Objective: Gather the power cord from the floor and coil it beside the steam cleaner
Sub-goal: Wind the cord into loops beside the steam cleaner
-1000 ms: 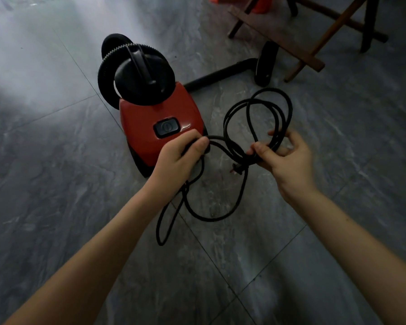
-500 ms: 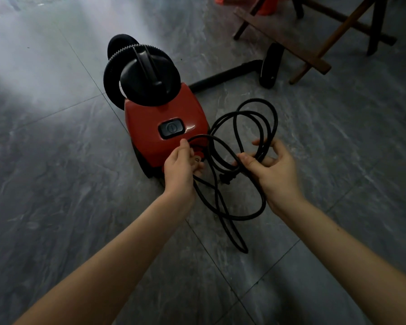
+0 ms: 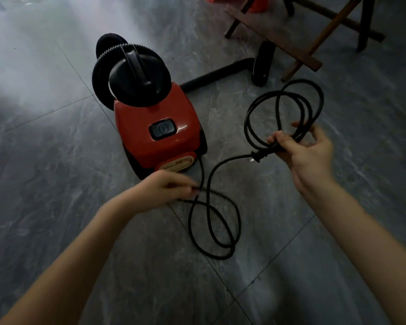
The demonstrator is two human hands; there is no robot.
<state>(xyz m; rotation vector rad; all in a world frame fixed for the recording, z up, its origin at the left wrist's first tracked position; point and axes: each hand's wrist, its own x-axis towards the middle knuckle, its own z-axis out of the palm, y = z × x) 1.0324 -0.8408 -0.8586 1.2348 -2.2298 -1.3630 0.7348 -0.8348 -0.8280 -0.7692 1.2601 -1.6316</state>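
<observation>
A red steam cleaner [image 3: 155, 127] with a black round top and handle stands on the grey tiled floor. Its black power cord [image 3: 220, 231] leaves the near end of the cleaner and lies in loose loops on the floor in front of me. My right hand [image 3: 307, 153] holds several coiled loops of that cord up to the right of the cleaner, with the plug [image 3: 256, 157] sticking out to the left of my fist. My left hand [image 3: 167, 188], blurred, pinches the cord low down just in front of the cleaner.
A black hose with a floor nozzle [image 3: 263, 63] runs from the cleaner toward the back right. A wooden folding stand [image 3: 298, 41] is behind it. Open tiled floor [image 3: 45, 160] spreads to the left and in front.
My right hand has carried the coil to the right, away from the cleaner. My left hand has dropped from the cleaner's near end toward the floor, and the slack cord now stretches between them.
</observation>
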